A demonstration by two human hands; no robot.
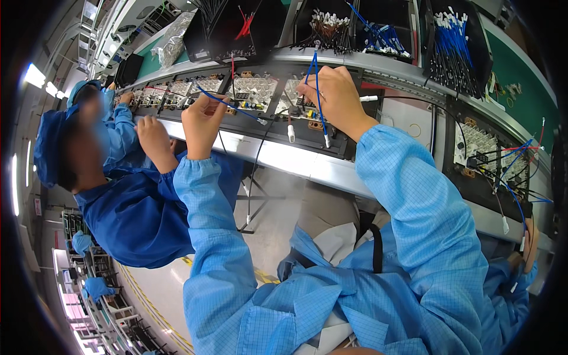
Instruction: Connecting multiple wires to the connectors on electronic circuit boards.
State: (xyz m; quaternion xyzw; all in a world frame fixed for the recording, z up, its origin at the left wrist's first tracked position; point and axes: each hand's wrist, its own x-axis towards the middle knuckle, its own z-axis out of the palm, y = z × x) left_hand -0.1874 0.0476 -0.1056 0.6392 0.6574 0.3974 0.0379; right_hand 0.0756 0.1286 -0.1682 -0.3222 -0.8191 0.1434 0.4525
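My left hand (202,123) is pinched on a blue wire (241,111) that slants down to a white connector at its right end. Over the line, my right hand (336,97) closes its fingertips around another blue wire (320,121), which is looped at the top and hangs with a white tip at the bottom. Beneath and between both hands lies a circuit board (254,93) with white cells and a small dark display, set in a black fixture. A second board (288,93) sits nearer my right hand, partly covered by it. A white connector (290,133) dangles over the fixture's front edge.
Behind the line stand black bins of brown wires (330,28) and blue wires (454,50). To the right, a board (473,142) carries several loose wires. A co-worker in dark blue (136,207) sits close on my left. A metal rail (284,158) runs along the front.
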